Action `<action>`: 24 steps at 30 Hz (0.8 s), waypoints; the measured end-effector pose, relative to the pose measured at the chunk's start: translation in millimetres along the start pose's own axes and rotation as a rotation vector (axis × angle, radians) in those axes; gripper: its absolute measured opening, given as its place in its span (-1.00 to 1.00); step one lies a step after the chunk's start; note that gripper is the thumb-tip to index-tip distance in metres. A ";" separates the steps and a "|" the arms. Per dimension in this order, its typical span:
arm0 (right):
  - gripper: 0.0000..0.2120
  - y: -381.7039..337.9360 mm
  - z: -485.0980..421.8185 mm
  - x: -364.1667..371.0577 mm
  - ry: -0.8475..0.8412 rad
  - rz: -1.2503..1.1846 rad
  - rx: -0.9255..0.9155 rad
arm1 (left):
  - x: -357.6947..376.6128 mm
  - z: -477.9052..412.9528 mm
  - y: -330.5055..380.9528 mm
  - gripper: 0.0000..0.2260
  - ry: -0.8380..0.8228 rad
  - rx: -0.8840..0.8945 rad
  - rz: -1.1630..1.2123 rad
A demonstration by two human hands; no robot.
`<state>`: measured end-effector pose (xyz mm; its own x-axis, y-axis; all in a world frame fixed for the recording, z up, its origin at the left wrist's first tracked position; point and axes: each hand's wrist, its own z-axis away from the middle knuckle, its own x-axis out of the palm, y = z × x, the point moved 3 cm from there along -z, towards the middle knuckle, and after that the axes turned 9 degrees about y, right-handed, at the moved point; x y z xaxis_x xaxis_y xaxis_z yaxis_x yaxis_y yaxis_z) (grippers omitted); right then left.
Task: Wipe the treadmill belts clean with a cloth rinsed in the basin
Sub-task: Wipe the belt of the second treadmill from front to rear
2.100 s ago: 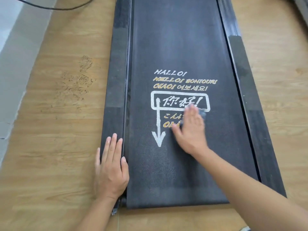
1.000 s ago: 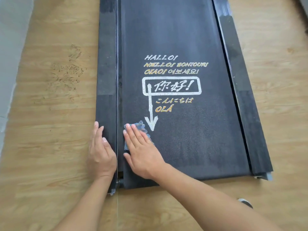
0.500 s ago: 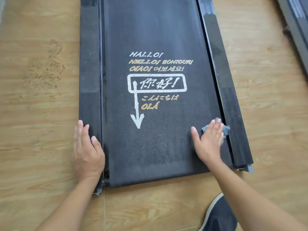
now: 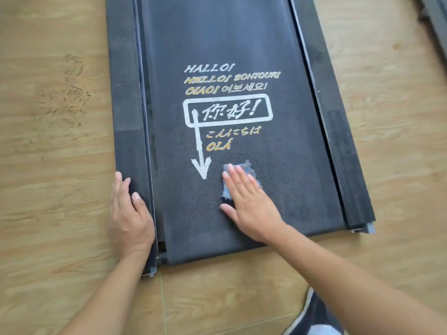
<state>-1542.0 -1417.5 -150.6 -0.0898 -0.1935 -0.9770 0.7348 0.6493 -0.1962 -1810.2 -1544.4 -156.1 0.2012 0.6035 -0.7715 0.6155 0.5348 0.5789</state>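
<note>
A black treadmill belt (image 4: pixel 242 39) printed with white and gold greetings and a white arrow lies flat on the wooden floor. My right hand (image 4: pixel 249 201) presses flat on a small blue-grey cloth (image 4: pixel 246 166) on the belt, just right of the arrow tip; only the cloth's far edge and left side show past my fingers. My left hand (image 4: pixel 129 213) rests flat on the left side rail (image 4: pixel 125 93) near the belt's near end, thumb on the rail. The basin is out of view.
The right side rail (image 4: pixel 338 141) runs along the belt's other edge. Scuff marks (image 4: pixel 70 93) mark the floor to the left. Part of another dark frame (image 4: pixel 435 18) shows at the top right. A dark shoe (image 4: pixel 314 317) sits at the bottom right.
My right hand has slid the cloth leftward from the belt's right edge to the middle, near the arrow. My left hand stays on the left rail.
</note>
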 end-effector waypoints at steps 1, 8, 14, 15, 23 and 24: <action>-0.20 39.0 15.6 -6.4 0.010 0.011 0.126 | -0.2 0.3 0.6 -0.63 0.000 -0.006 -0.009; -0.06 145.7 59.6 -28.1 0.050 -0.085 0.646 | -0.6 1.9 3.6 -0.61 -0.007 0.009 -0.023; -0.11 -9.2 7.8 -1.1 0.023 -0.143 0.367 | 0.1 1.8 3.7 -0.63 0.008 0.007 -0.026; -0.15 -46.4 0.3 5.7 0.005 -0.161 0.244 | -0.1 1.6 3.5 -0.63 0.007 0.002 -0.027; -0.18 -87.1 7.9 20.0 -0.093 0.025 -0.406 | -1.8 -0.7 -0.8 -0.62 -0.035 0.042 -0.048; -0.16 -55.9 14.5 12.6 -0.095 0.049 -0.391 | -2.3 0.3 1.7 -0.60 -0.048 0.067 -0.057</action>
<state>-1574.5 -1466.9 -150.8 0.0154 -0.2109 -0.9774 0.4241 0.8866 -0.1846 -1809.3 -1545.0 -153.4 0.2001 0.5432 -0.8154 0.6765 0.5254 0.5161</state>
